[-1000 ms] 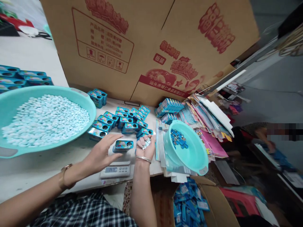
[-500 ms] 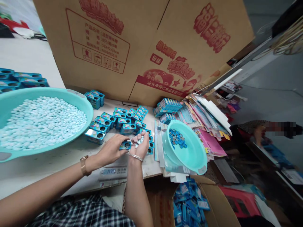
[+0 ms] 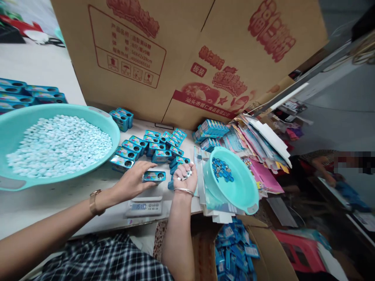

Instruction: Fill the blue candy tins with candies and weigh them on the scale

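Just off the fingertips of the left hand (image 3: 131, 182), to their right, sits the blue tin (image 3: 154, 176), long axis running left to right. Its near end is pinched between those fingers and the thumb over the scale (image 3: 144, 206), though I can't tell whether it rests on the pan. At the tin's far end waits the right hand (image 3: 185, 180), palm up, fingers cupped around white tablets (image 3: 185, 175), so the left hand is the nearer one, with loose tins (image 3: 152, 147) lying beyond both sets of fingers.
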Motion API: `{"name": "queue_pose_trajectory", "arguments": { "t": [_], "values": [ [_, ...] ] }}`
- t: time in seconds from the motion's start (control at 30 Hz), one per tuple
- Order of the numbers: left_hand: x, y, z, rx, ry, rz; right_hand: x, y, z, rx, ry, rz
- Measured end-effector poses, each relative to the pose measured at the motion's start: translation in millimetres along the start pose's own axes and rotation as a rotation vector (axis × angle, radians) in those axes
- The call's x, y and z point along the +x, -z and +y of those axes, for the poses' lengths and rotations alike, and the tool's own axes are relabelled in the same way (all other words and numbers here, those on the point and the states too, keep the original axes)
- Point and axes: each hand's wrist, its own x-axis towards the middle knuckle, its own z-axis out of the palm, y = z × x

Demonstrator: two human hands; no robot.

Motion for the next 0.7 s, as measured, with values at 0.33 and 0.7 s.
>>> {"name": "queue_pose_trajectory", "arguments": {
  "t": [0.33,0.7],
  "values": [
    [-13,14.6,-3,0.028,0.023,0.020,-8,-18,7,-0.184,0.097,0.089],
    [-11,4.3,0,0.011,-0.013,0.033,-5,-30,50,-0.241,0.189,0.296]
  ]
}}
